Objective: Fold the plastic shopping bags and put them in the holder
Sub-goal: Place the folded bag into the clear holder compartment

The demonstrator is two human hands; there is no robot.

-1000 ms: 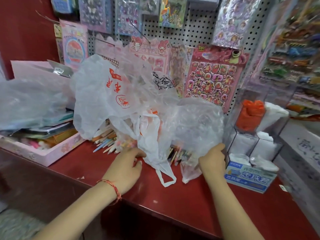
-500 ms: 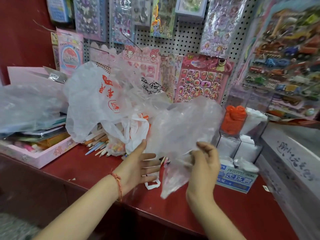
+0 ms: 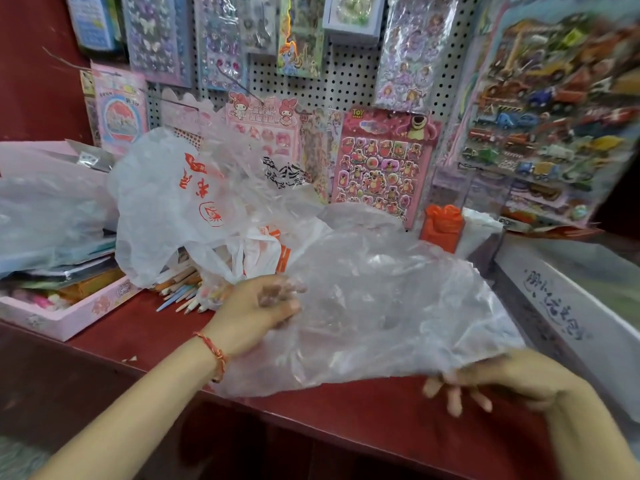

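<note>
Fingers (image 3: pixel 277 292) of the left hand (image 3: pixel 252 313) curl round one edge of a clear plastic bag (image 3: pixel 381 306), their tips showing through the film, and a red cord bracelet (image 3: pixel 214 351) sits on that wrist. The right hand (image 3: pixel 502 379), blurred, pinches the bag's opposite edge, with its fingers (image 3: pixel 453 396) curled just under the plastic. Between the two hands the bag is stretched wide and crumpled above the red counter (image 3: pixel 346 431), its lower edge hanging close to the counter's front. Behind the left hand lies a heap of other bags, among them a white bag with red print (image 3: pixel 173 202) and one with orange marks (image 3: pixel 277 251), over a scatter of pencils (image 3: pixel 183 292). Farther left sits a pink tray (image 3: pixel 69 317) of stationery. At the back right stands the clear holder (image 3: pixel 488 202), with a folded orange bag (image 3: pixel 443 226) and a white one (image 3: pixel 479 230) in it. Sticker sheets hang on the pegboard (image 3: pixel 349 81) behind.
</note>
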